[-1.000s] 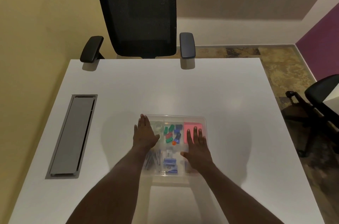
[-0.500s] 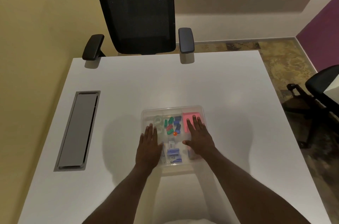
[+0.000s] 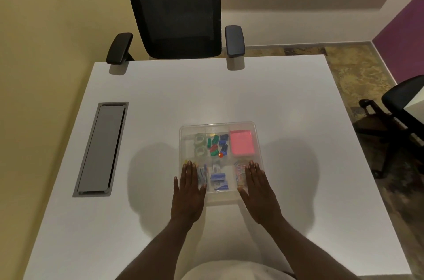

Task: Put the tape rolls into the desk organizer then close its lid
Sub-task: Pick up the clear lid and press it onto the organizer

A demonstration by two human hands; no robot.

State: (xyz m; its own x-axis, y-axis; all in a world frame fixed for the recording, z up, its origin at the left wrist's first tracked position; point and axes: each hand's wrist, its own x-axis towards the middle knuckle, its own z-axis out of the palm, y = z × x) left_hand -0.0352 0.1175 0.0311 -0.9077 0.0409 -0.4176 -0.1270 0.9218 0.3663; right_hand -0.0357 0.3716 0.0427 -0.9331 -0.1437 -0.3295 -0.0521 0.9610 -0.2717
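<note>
The clear plastic desk organizer (image 3: 257, 128) lies on the white table, its transparent lid down over the compartments. Two clear tape rolls (image 3: 200, 145) sit one behind the other in the far-left compartment. My left hand (image 3: 187, 190) rests flat, fingers together, on the lid's near-left corner. My right hand (image 3: 259, 190) rests flat on the near-right corner. Neither hand holds anything. Coloured clips, a pink note pad (image 3: 242, 142), staple boxes and paper clips fill the other compartments.
A grey cable hatch (image 3: 102, 149) is set into the table at the left. A black mesh office chair (image 3: 176, 9) stands at the far edge. Another dark chair (image 3: 399, 105) stands off the table's right side.
Both hands slid back toward me across the lid, from its middle and far part to its near corners. The tape rolls and pink pad are now uncovered.
</note>
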